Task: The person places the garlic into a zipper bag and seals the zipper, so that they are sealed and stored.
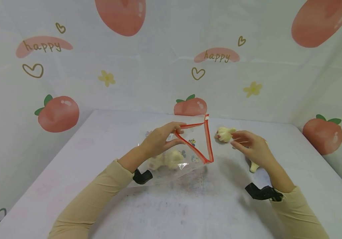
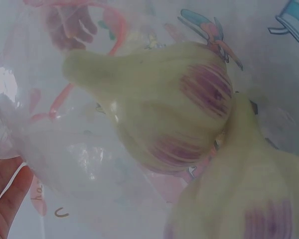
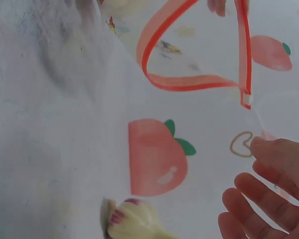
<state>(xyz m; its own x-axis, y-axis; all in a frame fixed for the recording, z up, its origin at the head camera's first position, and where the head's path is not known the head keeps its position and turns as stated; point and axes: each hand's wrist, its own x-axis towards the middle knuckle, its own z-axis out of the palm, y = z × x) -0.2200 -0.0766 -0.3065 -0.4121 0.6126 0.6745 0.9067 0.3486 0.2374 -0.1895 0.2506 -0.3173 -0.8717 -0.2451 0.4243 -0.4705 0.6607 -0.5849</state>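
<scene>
- From my remote seat, I judge the step in hand to be bagging garlic: two bulbs in, two more loose on the right of the tabletop point(image 1: 165, 209).
- The left hand point(image 1: 160, 137) holds the clear bag point(image 1: 188, 154) by its mouth, fingers over the red seal strip point(image 1: 209, 141), with the mouth parted toward the right.
- Inside the bag I make out a left bulb point(image 1: 155, 162) and a right bulb point(image 1: 173, 159), side by side; the left wrist view shows their purple streaks through the film.
- The right hand point(image 1: 256, 147) holds nothing that I can see — its thumb and fingers stand apart, loosely bent, beside the far loose bulb point(image 1: 224, 135). I cannot tell from the head view whether a fingertip touches its stem.
- A nearer loose bulb point(image 1: 254, 167) sits mostly hidden behind that hand, only its pale stem end clear to me.
- As I read it, the next move calls for a pinch on the far bulb, then a carry left through the red-edged mouth — with the left fingers keeping that gap wide.
</scene>
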